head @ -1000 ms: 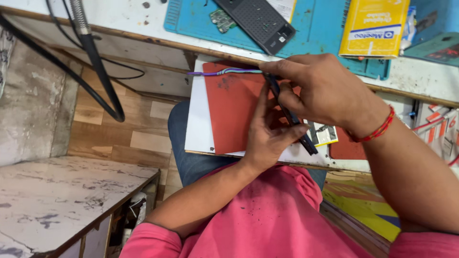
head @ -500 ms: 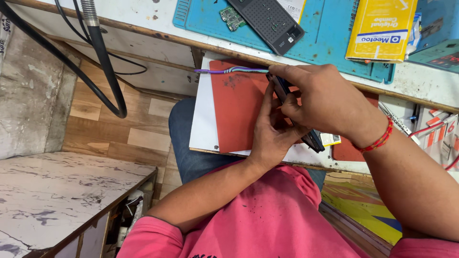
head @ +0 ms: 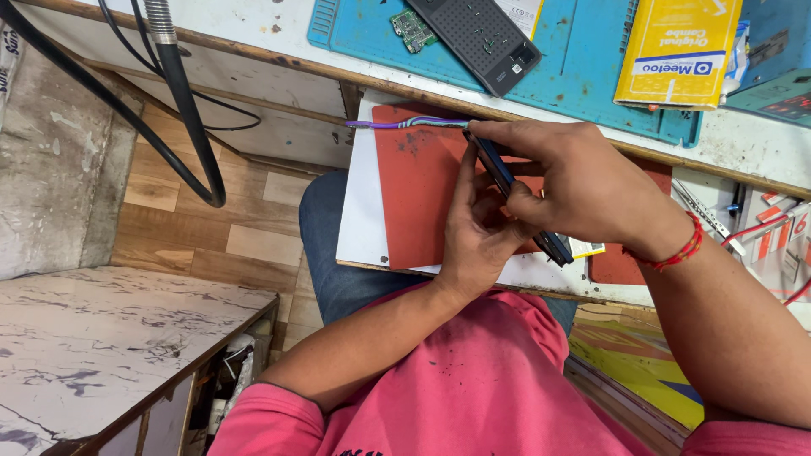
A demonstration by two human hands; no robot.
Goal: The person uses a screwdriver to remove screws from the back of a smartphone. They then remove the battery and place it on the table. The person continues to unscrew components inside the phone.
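Observation:
A thin dark phone [head: 551, 243] is held edge-on between both my hands over a red mat [head: 416, 194] on a white pull-out board [head: 358, 221]. My right hand [head: 583, 181], with a red thread at the wrist, grips the phone from above along its length. My left hand [head: 477, 232] supports it from below, fingers pressed against its side. A purple and green twisted cable [head: 404, 123] lies along the mat's top edge, just beside the phone's upper end.
On the bench above lie a blue work mat [head: 583, 59], a black perforated device [head: 481, 38], a small green circuit board [head: 412, 29] and a yellow packet [head: 676, 51]. Black cables [head: 190, 110] hang at left. Tweezers and red-white tags [head: 773, 228] sit at right. A marble-pattern shelf [head: 110, 338] is lower left.
Both hands with the phone have shifted slightly down and right in view as the camera moved; the grip on the phone is unchanged.

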